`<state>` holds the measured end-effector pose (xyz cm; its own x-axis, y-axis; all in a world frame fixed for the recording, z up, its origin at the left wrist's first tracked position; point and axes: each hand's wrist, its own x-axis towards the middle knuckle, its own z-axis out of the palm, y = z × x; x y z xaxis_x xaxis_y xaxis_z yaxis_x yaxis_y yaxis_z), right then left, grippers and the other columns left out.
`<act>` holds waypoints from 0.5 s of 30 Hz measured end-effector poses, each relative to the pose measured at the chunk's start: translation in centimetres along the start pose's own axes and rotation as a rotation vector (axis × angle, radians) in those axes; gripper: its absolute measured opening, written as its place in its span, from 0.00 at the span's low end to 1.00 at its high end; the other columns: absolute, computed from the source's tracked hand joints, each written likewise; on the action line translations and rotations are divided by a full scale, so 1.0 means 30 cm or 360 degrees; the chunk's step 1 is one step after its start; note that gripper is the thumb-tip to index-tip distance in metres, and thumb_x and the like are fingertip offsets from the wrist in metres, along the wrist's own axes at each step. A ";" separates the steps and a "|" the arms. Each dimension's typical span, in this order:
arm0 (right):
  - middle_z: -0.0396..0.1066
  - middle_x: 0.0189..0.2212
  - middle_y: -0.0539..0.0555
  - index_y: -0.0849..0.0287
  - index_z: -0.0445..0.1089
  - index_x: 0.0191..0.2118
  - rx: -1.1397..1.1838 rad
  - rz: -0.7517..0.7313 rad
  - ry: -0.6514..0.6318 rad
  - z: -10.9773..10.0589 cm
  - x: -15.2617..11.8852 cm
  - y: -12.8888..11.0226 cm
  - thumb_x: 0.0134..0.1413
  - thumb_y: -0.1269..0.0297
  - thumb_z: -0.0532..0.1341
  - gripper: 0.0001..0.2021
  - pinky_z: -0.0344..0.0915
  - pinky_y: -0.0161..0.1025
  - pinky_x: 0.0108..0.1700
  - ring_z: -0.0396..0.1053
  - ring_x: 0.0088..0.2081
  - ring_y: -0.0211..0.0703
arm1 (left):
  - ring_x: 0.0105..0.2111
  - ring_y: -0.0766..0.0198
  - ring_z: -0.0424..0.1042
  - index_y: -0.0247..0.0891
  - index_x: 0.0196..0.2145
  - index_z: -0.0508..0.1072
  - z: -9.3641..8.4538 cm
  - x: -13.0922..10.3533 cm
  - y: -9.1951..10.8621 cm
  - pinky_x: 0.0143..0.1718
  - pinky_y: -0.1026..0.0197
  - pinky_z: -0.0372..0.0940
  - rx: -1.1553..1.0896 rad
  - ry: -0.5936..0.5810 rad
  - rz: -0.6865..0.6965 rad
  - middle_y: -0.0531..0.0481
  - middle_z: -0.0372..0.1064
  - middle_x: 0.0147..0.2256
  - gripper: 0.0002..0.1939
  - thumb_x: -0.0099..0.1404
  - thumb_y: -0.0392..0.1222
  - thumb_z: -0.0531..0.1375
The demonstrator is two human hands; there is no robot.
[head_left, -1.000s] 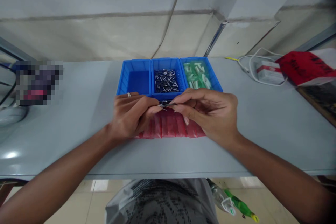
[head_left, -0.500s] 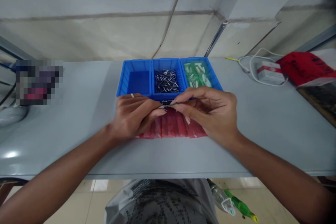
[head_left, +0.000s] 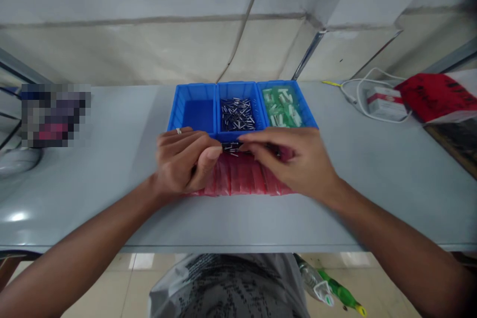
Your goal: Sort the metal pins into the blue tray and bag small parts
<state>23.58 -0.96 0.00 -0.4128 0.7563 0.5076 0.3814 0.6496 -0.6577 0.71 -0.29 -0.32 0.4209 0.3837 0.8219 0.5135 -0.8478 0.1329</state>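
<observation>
My left hand [head_left: 186, 161] is curled closed at the left end of a row of red plastic packets [head_left: 242, 174], its thumb against the bent index finger. Whatever it may hold is hidden. My right hand [head_left: 294, 159] is above the right part of the packets, thumb and fingertips drawn together and slightly blurred; I cannot make out anything between them. Between the hands lie small dark and silver metal pins [head_left: 231, 148], just in front of the middle blue bin [head_left: 238, 135]. That bin holds a heap of similar metal pins [head_left: 238, 114].
The left blue bin [head_left: 197, 114] shows its bare floor. Green packets with white pieces [head_left: 283, 107] fill the right bin. A white box [head_left: 385, 103] with a cable and a red bag [head_left: 436, 94] lie at the right. Bottles [head_left: 341, 288] stand below the table's front edge.
The hands have drawn apart; the thin dark piece seen between their fingertips is out of sight. My left hand has moved slightly left, and my right fingertips have lowered towards the pins.
</observation>
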 end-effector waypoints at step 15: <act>0.78 0.43 0.51 0.46 0.79 0.50 -0.0100 -0.0196 0.0038 0.023 -0.012 0.010 0.64 0.75 0.61 0.17 0.77 0.43 0.48 0.77 0.44 0.44 | 0.20 0.71 0.65 0.36 0.30 0.72 0.002 -0.005 0.002 0.25 0.62 0.58 0.0049 -0.0052 0.0016 0.53 0.71 0.23 0.13 0.73 0.37 0.55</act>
<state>23.27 -1.10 -0.78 -0.4402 0.6717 0.5958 0.3805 0.7406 -0.5538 0.72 -0.37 -0.46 0.4503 0.3872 0.8045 0.5314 -0.8403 0.1070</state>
